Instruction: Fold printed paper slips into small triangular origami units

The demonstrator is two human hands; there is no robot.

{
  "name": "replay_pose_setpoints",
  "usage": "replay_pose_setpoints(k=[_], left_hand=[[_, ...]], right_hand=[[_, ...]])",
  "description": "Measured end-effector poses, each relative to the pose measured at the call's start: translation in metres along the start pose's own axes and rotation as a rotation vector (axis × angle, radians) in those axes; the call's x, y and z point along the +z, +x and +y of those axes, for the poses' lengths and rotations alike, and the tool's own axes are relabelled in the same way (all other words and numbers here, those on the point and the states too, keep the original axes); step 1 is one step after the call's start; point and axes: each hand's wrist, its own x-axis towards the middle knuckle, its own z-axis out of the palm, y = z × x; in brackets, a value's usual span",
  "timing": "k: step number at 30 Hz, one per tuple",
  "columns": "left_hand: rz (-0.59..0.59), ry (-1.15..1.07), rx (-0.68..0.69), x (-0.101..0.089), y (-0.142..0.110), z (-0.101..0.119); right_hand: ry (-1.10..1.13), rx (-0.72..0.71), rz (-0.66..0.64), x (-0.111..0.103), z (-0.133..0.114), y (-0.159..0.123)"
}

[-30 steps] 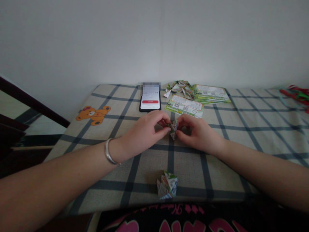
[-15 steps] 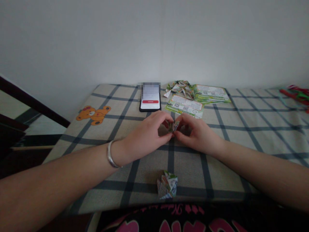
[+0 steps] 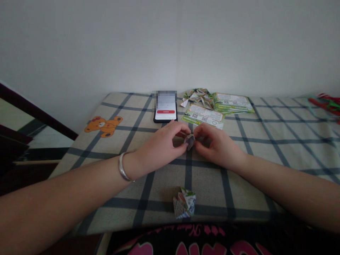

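Both of my hands meet at the middle of the checked tablecloth [image 3: 239, 184]. My left hand [image 3: 159, 147], with a silver bangle on the wrist, pinches a small folded paper piece [image 3: 189, 140] from the left. My right hand [image 3: 215, 145] pinches the same piece from the right. The piece is mostly hidden between my fingertips. A finished folded paper shape [image 3: 184, 203] stands near the table's front edge, apart from both hands.
A phone [image 3: 165, 108] with a lit screen lies behind my hands. Printed green leaflets [image 3: 212, 109] and several folded paper pieces [image 3: 198, 95] lie at the back. Red and green items [image 3: 328, 103] sit at the far right. A bear print [image 3: 103, 125] marks the cloth.
The paper piece between my fingers has been folded smaller and turned; it stood out as a taller strip a second ago. Both hands stayed in place.
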Motion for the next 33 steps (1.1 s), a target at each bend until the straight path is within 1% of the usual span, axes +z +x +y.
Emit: replay_pose_setpoints(k=[4, 9, 13, 15, 19, 24, 27, 30, 33], left_hand=[[-0.010, -0.027, -0.015, 0.000, 0.001, -0.006], [-0.023, -0.083, -0.036, -0.001, 0.003, -0.009], [-0.025, -0.123, -0.049, -0.002, 0.003, -0.009], [-0.026, -0.076, -0.049, -0.003, 0.003, -0.009], [-0.001, 0.089, -0.039, -0.007, 0.004, -0.008], [-0.044, 0.059, 0.015, -0.009, 0.004, -0.008], [-0.057, 0.114, 0.030, -0.008, 0.005, -0.009], [-0.061, 0.145, 0.034, -0.008, 0.005, -0.010], [-0.046, 0.134, 0.034, -0.007, 0.005, -0.009]], right_hand=[[0.008, -0.006, 0.028, 0.000, 0.003, 0.000], [0.067, -0.030, -0.002, 0.001, 0.005, 0.001], [0.012, -0.073, -0.004, 0.001, 0.006, 0.002], [-0.015, -0.086, 0.000, 0.002, 0.008, 0.003], [-0.026, -0.092, 0.007, 0.003, 0.013, 0.003], [-0.046, -0.089, 0.015, 0.004, 0.017, 0.004], [-0.099, -0.080, 0.007, 0.003, 0.014, 0.005], [-0.128, -0.075, -0.009, 0.002, 0.011, 0.006], [-0.130, -0.105, 0.007, 0.002, 0.011, 0.006]])
